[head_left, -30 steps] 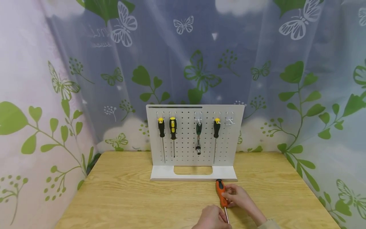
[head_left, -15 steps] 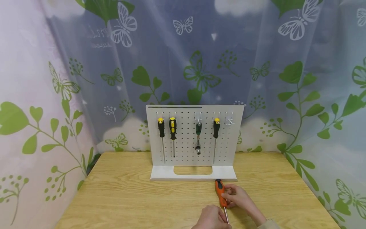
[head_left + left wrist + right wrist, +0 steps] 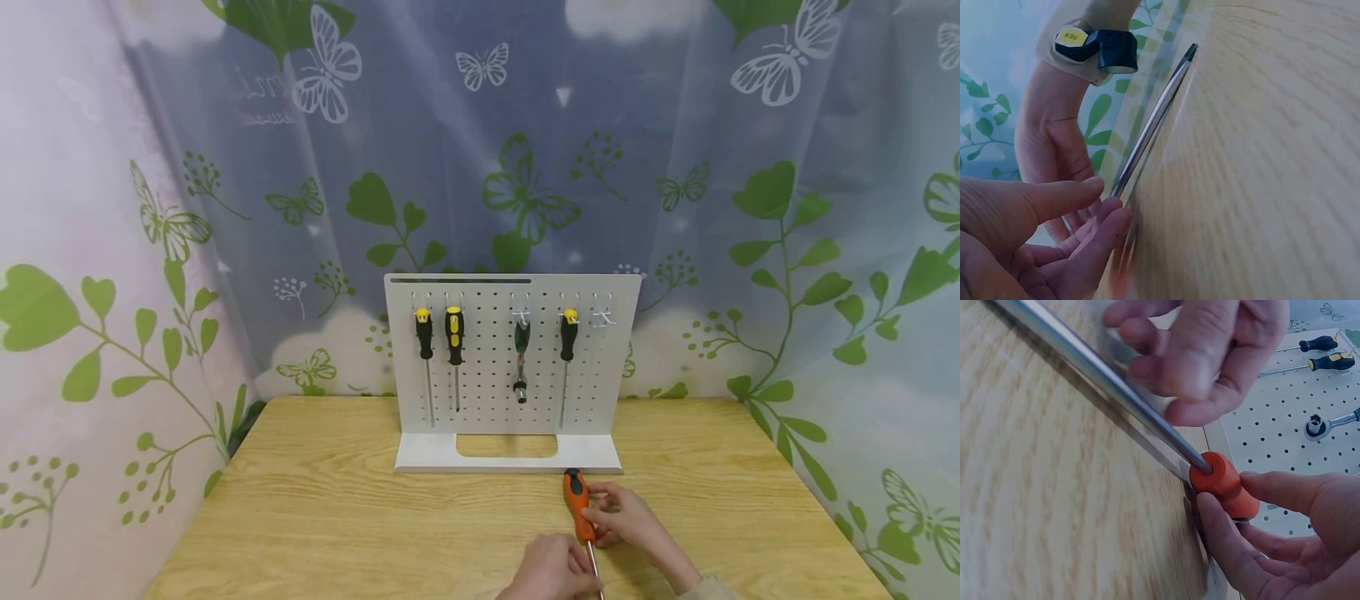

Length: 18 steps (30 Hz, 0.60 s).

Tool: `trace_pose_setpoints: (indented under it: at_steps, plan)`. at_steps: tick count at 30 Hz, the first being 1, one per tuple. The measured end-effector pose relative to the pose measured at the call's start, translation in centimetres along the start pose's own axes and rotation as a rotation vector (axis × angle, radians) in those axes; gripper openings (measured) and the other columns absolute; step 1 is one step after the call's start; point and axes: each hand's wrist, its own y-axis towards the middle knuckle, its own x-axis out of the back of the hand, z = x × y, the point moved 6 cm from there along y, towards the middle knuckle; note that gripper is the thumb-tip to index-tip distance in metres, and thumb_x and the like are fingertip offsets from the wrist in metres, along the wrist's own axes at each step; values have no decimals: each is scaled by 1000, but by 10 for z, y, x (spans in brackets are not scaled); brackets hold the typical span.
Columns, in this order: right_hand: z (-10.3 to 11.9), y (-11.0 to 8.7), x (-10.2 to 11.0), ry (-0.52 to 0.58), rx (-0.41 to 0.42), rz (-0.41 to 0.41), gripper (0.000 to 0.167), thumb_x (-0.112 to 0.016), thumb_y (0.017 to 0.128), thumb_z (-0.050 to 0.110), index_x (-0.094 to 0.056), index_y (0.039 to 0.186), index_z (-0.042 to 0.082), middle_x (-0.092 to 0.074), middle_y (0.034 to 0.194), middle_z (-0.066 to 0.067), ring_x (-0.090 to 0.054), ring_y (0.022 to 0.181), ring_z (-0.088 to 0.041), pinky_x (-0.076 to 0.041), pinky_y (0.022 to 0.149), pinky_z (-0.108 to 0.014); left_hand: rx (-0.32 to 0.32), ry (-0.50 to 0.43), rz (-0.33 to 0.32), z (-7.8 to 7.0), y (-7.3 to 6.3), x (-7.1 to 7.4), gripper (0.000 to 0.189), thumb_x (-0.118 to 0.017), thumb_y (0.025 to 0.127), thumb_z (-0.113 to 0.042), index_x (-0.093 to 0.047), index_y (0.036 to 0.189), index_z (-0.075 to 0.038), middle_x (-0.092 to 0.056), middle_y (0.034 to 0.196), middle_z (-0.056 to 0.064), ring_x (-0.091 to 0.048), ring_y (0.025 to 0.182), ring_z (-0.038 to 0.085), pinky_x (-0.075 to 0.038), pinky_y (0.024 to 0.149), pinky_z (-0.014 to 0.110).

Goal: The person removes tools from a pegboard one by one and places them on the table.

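An orange-handled screwdriver [image 3: 578, 503] with a black butt lies on the wooden table, its shaft pointing towards me. My right hand [image 3: 628, 521] pinches the handle between thumb and fingers near the shaft end, as the right wrist view shows on the orange handle [image 3: 1222, 481]. Beside the metal shaft [image 3: 1154, 122] is my left hand [image 3: 546, 568], its thumb and fingers loosely bent. In the right wrist view the left hand [image 3: 1216, 356] has its thumb and fingertips close to the shaft, not wrapped round it; whether a fingertip touches is hard to tell.
Behind the hands stands a white pegboard [image 3: 495, 408]. Yellow-and-black screwdrivers and a ratchet wrench [image 3: 521, 358] hang from it, and a bare hook [image 3: 603, 318] sits at its right. A printed curtain [image 3: 420, 108] surrounds the wooden table [image 3: 315, 500].
My left hand has shifted slightly left along the table beside the shaft. The right hand and the orange-handled screwdriver stay almost where they were.
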Motion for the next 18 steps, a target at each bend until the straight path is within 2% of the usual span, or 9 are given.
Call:
trace_pose_setpoints:
  at_steps: [5,11,18]
  plan:
    - [0,-1,-1,11,2,1,54,-68,95,3,-41,134,-22,-64,88,-9,-65,66,-16,-63,59,-35,-86,-4,-64,0,6,11,14,-81,84,-9,-68,79,-9,-66,60,-6,-52,49,-3,-42,48,15]
    - [-1,0,-1,8,-13,-6,55,-68,95,5,-41,135,-21,-66,93,-14,-65,66,-18,-63,59,-37,-112,32,-162,1,11,29,11,-80,86,-11,-69,84,-9,-71,69,-3,-56,54,-2,-45,51,17]
    - [-2,-1,1,21,-20,-4,56,-67,96,6,-40,137,-20,-65,97,-17,-67,67,-20,-63,61,-40,-139,32,-194,0,15,44,6,-76,89,-11,-71,89,-9,-71,79,-5,-58,62,-4,-49,58,15]
